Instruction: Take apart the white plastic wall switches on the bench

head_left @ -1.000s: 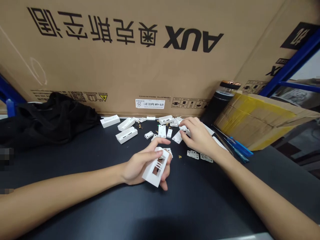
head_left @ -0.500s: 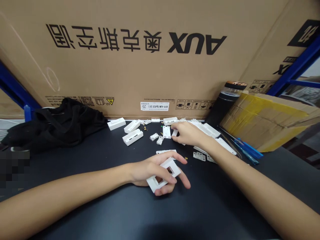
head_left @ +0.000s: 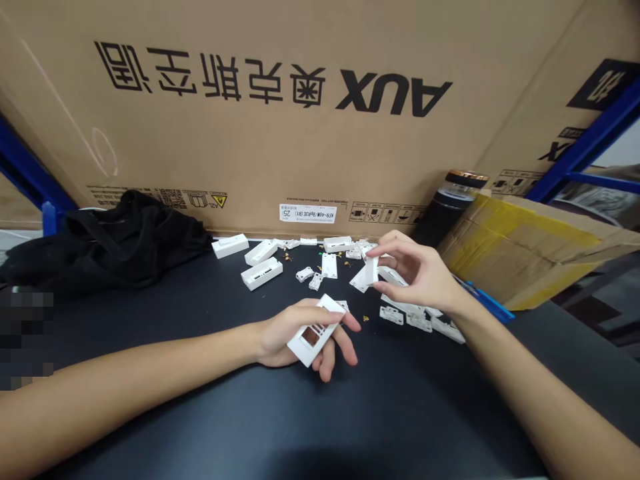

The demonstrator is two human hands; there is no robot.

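My left hand (head_left: pixel 300 337), palm up above the black table, is closed on a white plastic faceplate (head_left: pixel 303 341) with rectangular cutouts. Its thumb lies over the plate and the fingers are beneath. Farther back and to the right, my right hand (head_left: pixel 420 270) pinches a small flat white plastic piece (head_left: pixel 371 271) on edge between thumb and fingers. Another white plate (head_left: pixel 359 279) lies just behind that piece. Small white perforated parts (head_left: pixel 391 315) rest on the table near my right hand. Between the hands and the back edge lie a white rectangular plate (head_left: pixel 329 265) and smaller white parts (head_left: pixel 315 281).
White open housings (head_left: pixel 262 273) stand at the back left, beside a black cloth (head_left: pixel 115 240). Tiny brass bits (head_left: pixel 365 319) are scattered about. A dark bottle (head_left: pixel 445 203), a taped cardboard box (head_left: pixel 530 247) and a blue tool (head_left: pixel 487 301) occupy the right. A large carton (head_left: pixel 250 147) walls the back.
My right hand has lifted the small white piece from among the parts and come right and nearer. My left hand has turned the faceplate slightly, with its thumb now higher along it.
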